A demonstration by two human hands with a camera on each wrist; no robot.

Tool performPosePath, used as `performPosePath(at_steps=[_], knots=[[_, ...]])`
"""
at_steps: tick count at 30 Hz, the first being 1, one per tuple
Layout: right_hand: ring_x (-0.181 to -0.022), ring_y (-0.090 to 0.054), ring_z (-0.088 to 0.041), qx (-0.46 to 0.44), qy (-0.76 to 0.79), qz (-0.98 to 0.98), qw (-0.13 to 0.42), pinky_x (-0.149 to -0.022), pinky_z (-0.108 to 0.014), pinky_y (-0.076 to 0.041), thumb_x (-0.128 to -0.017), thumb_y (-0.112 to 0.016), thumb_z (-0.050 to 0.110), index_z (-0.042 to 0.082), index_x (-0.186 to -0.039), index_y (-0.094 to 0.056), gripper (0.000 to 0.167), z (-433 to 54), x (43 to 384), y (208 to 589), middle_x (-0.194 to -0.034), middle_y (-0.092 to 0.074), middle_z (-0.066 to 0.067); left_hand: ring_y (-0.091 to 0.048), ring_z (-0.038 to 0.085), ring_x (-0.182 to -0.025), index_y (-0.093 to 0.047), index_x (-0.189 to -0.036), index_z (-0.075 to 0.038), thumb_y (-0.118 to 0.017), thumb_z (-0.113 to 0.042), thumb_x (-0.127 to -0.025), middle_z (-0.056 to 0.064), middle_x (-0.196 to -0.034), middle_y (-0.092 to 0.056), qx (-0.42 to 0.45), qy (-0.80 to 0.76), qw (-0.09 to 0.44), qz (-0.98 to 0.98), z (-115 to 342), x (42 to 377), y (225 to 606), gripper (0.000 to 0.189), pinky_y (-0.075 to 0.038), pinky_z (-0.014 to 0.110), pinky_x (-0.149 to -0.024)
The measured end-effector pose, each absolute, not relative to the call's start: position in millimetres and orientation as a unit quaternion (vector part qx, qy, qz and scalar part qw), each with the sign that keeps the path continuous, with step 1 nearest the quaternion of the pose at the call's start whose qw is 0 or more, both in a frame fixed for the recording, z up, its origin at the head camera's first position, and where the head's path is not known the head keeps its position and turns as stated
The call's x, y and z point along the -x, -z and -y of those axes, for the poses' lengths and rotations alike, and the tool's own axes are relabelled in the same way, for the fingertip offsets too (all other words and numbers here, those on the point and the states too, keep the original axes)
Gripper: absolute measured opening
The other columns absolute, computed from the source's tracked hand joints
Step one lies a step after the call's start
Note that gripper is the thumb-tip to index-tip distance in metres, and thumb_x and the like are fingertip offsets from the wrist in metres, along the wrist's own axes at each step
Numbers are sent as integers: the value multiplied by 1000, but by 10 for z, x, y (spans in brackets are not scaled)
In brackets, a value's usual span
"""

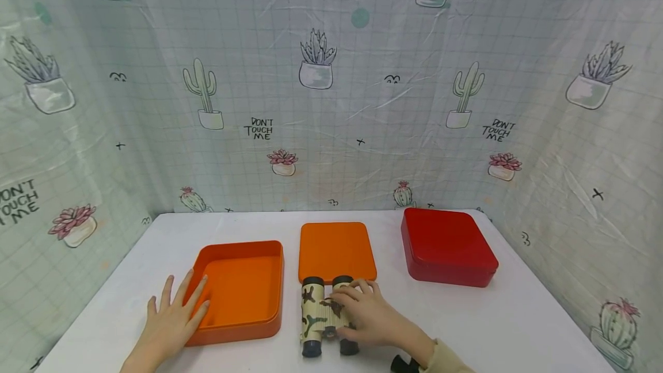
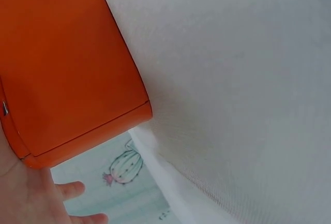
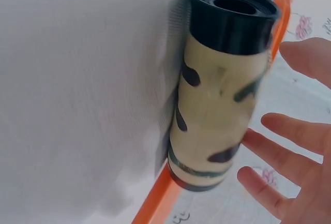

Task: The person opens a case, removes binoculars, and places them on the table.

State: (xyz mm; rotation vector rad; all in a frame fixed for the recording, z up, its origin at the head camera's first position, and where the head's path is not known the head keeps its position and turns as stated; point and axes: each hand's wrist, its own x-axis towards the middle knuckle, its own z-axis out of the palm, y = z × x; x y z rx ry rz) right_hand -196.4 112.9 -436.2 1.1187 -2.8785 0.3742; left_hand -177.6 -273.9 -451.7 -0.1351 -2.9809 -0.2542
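Camouflage-patterned binoculars (image 1: 312, 318) with black ends lie on the white table, just in front of a flat orange lid (image 1: 336, 249). Over their right barrel is my right hand (image 1: 375, 320); in the right wrist view its fingers (image 3: 279, 154) are spread loosely beside the barrel (image 3: 220, 94), not wrapped round it. My left hand (image 1: 171, 321) lies with spread fingers at the left rim of a shallow orange box (image 1: 243, 286). In the left wrist view, the hand (image 2: 31, 198) is against the box's corner (image 2: 77, 69), partly hidden by it.
A red box (image 1: 448, 240) stands at the back right of the table. A small black object (image 1: 404, 365) shows by the right forearm, partly covered. A cactus-print curtain (image 1: 331, 131) surrounds the table's back and sides.
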Motion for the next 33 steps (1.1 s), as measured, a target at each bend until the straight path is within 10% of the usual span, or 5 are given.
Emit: performPosePath(at_steps=[33], knots=[[-102, -42, -9, -260, -189, 946, 30, -85, -36, -47, -79, -64, 31, 23, -124, -50, 47, -1744, 1836, 4351, -119, -54, 8, -37, 47, -115, -40, -133, -8, -64, -21, -78, 19, -128, -48, 111, 48, 230, 966, 2408, 1780, 4327, 62, -35, 60, -85]])
